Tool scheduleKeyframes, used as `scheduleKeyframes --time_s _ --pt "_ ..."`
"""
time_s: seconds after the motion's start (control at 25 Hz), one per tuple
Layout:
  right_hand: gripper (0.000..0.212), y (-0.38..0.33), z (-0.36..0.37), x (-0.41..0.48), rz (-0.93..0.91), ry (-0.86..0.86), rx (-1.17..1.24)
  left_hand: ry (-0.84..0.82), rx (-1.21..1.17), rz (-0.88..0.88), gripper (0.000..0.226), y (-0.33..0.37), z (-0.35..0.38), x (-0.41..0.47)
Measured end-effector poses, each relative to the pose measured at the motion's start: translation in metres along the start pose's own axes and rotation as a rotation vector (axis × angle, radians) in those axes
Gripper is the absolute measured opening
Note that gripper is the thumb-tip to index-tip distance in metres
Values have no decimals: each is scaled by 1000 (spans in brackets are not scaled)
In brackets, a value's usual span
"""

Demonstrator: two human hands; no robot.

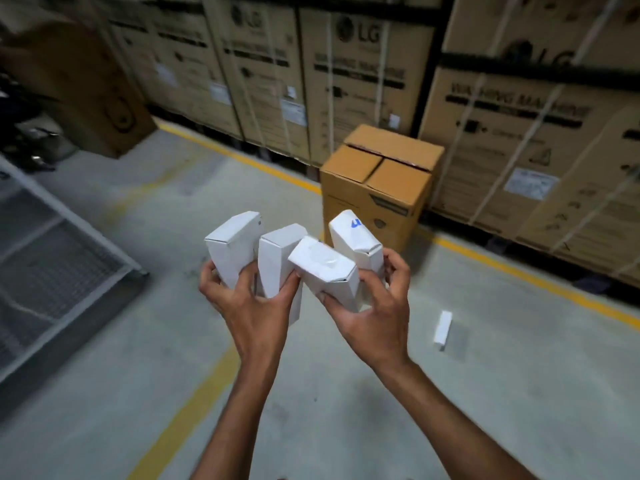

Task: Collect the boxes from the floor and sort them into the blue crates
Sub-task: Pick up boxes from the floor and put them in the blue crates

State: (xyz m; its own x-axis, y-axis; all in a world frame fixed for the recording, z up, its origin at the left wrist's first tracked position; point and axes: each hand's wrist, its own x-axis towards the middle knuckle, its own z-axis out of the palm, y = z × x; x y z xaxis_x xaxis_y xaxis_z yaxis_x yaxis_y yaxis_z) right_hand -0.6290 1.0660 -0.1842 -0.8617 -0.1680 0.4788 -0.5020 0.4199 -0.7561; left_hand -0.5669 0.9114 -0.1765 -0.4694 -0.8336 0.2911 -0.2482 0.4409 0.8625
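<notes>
floor: grey concrete, with painted yellow lines | lying on it at right: one small white box, alone | standing further back: brown carton, flaps closed, beside a yellow line | at left: grey wire-mesh frame | at back: row of big cartons

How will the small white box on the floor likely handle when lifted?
The white box is probably light: left hand and right hand each hold two similar boxes. It may dent; the blue-marked box looks creased. Flat-sided, unlikely to roll.
</notes>
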Motion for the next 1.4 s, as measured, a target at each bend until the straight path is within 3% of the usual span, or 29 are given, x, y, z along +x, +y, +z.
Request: scheduleKeyframes --time_s 0.24,0.6,0.8,1.0,1.2,1.4 --pt "53 -170 95 -9 -3 -50 307 231 46 39 58 -25 -159 78" --pt "44 -381 301 -42 -33 -181 671 479 272 96 54 -106 -391 218" --pt "66 -458 418 -31 -10 -242 695 557 328 111 63 -155 -455 300" --pt "51 -522 557 -5 -67 -339 796 677 451 72 63 -212 -513 411" --pt "65 -598 676 24 -144 -488 842 783 526 -18 63 -261 -569 511" --pt "54 -676 780 41 -238 -556 818 863 566 -64 62 -297 -639 603"
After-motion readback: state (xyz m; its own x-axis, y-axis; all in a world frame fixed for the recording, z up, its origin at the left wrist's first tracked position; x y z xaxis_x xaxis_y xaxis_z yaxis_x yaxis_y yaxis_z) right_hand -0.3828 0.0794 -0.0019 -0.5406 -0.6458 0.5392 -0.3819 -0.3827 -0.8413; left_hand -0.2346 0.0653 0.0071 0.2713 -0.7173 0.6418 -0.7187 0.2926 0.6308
